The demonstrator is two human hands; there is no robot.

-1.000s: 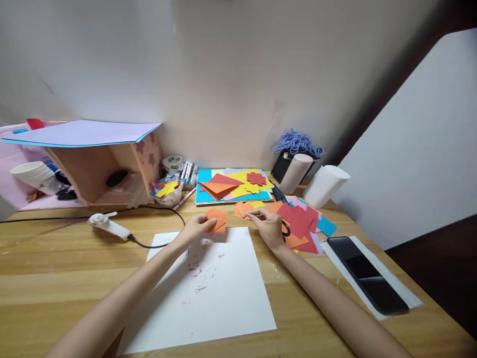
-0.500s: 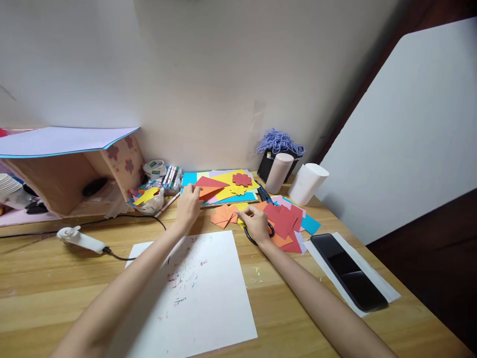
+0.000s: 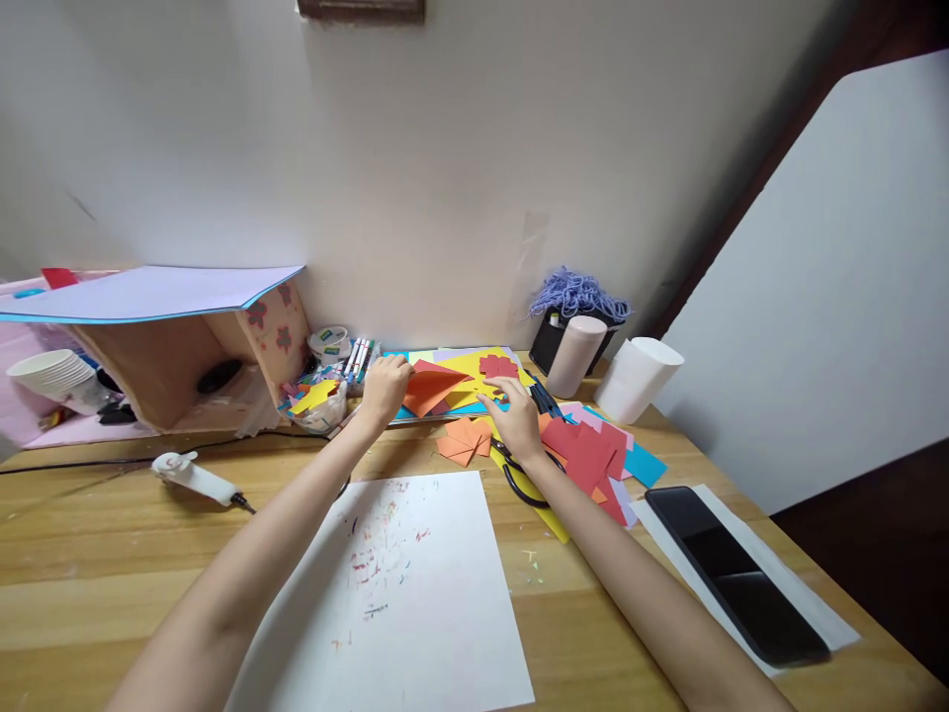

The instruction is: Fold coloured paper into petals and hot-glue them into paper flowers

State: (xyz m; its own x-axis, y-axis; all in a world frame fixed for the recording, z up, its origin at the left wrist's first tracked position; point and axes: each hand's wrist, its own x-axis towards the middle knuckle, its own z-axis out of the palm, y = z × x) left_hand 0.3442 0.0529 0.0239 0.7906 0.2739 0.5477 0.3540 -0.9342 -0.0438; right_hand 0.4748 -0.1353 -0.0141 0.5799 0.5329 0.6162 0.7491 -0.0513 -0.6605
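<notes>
My left hand (image 3: pixel 387 390) pinches the left end of a folded orange paper (image 3: pixel 431 389), lifted a little over the stack of coloured sheets. My right hand (image 3: pixel 513 415) has its fingers apart and holds nothing, near the yellow sheet (image 3: pixel 460 367) on that stack. A red paper flower (image 3: pixel 498 366) lies on the yellow sheet. Orange folded pieces (image 3: pixel 464 440) rest on the table left of my right hand. Black-handled scissors (image 3: pixel 525 487) lie partly under my right wrist, over yellow paper (image 3: pixel 556 524).
Red paper pieces (image 3: pixel 593 453) lie right of my right hand, with a phone (image 3: pixel 733 574) beyond. White paper (image 3: pixel 400 593) lies in front. Behind stand two rolls (image 3: pixel 639 378) and a black holder (image 3: pixel 547 341). A cardboard box (image 3: pixel 170 366) and white glue gun (image 3: pixel 197 480) are left.
My left hand has raised the orange paper from the stack. My right hand has moved up off the yellow paper by the scissors and opened. The view has shifted.
</notes>
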